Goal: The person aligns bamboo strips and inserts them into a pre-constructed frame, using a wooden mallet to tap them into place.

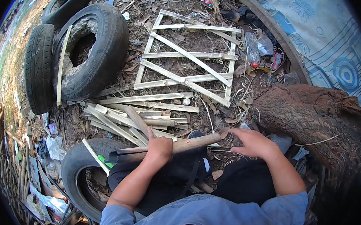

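Observation:
Across my lap lies a brown wooden pole (197, 143), slanting up to the right. My left hand (160, 148) is closed around its left part, with the index finger stretched forward. A dark flat piece (123, 155) shows along the pole's left end; its kind is unclear. By the pole's right end is my right hand (247, 142), thumb and fingers apart; whether the fingertips touch it I cannot tell. Just ahead of my left hand is a pile of split bamboo strips (123, 119). Beyond it, a bamboo frame (184, 54) with crossing slats lies flat on the ground.
Old tyres (112, 45) stand at the left, one with a strip leaning on it. Another tyre (70, 159) lies beside my left leg, near a green object (105, 161). A thick tree trunk (310, 117) is at right, with a plastic bottle (252, 48) and patterned sheet (323, 43) beyond.

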